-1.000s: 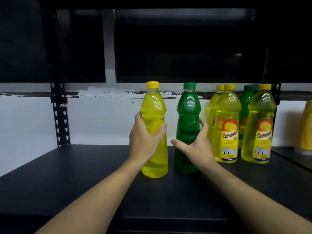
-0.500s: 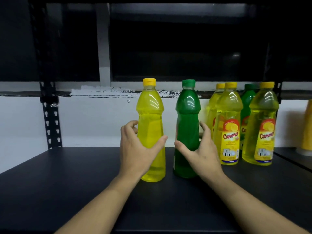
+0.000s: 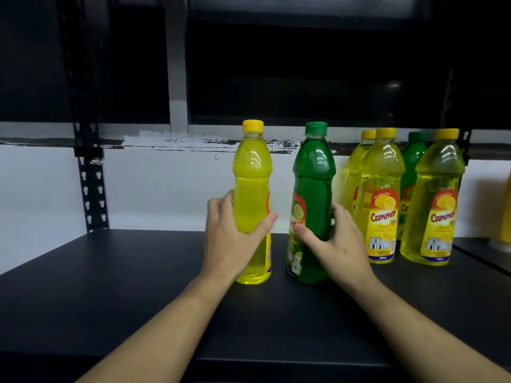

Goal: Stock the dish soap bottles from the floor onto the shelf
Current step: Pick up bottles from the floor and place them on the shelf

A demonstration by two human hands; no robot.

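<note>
A yellow dish soap bottle (image 3: 252, 183) with a yellow cap stands upright on the black shelf (image 3: 110, 272). My left hand (image 3: 232, 239) is wrapped around its lower body, thumb in front. Just to its right stands a green bottle (image 3: 313, 183) with a green cap, its label turned to the left. My right hand (image 3: 337, 241) grips the green bottle's lower half from the right. Both bottles rest on the shelf board.
Several stocked bottles stand at the right rear: yellow ones (image 3: 383, 194) (image 3: 434, 200) with labels facing me, a green one (image 3: 413, 167) behind. A perforated black upright (image 3: 90, 175) stands at back left. Another shelf board hangs above. A yellow object (image 3: 507, 205) sits at the far right edge.
Both hands have turned their bottles in place: the labels, hidden before, now show at the yellow bottle's right side and the green bottle's left side. My grip slid lower.
</note>
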